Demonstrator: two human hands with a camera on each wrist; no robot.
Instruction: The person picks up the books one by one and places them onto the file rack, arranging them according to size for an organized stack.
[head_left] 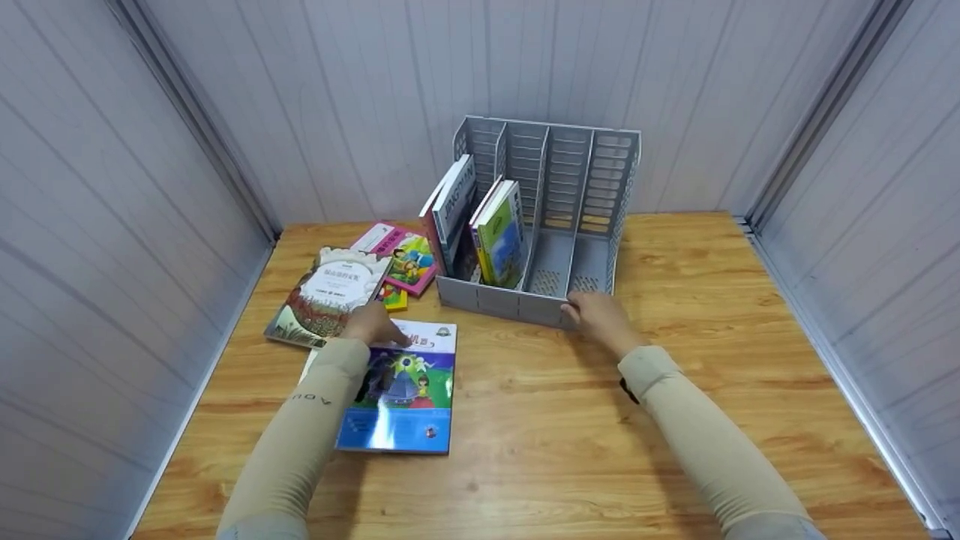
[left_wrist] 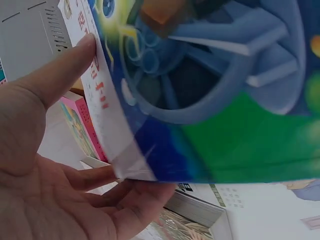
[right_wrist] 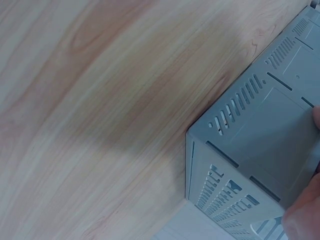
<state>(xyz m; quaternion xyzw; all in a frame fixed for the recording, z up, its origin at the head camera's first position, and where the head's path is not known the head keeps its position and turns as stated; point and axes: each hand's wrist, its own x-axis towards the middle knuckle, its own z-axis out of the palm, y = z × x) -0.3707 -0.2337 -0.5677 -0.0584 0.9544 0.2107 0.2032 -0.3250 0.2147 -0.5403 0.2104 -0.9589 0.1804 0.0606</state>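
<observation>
My left hand (head_left: 371,324) pinches the top left corner of a blue picture book (head_left: 411,390). In the left wrist view the thumb lies on the cover (left_wrist: 215,145) and the other fingers are bent under its edge. At the front right corner of a grey file rack (head_left: 495,301), my right hand (head_left: 600,319) grips the top of the low front wall; part of that hand (right_wrist: 302,215) shows at the edge of the right wrist view. Books stand in the rack's left compartments, among them a white-spined book (head_left: 454,202) and a green book (head_left: 501,241).
Left of the rack a pale illustrated book (head_left: 330,289) overlaps a pink book (head_left: 411,259), with a yellow book (head_left: 394,298) showing beneath. The wooden table (head_left: 540,465) meets panelled walls at the left, back and right.
</observation>
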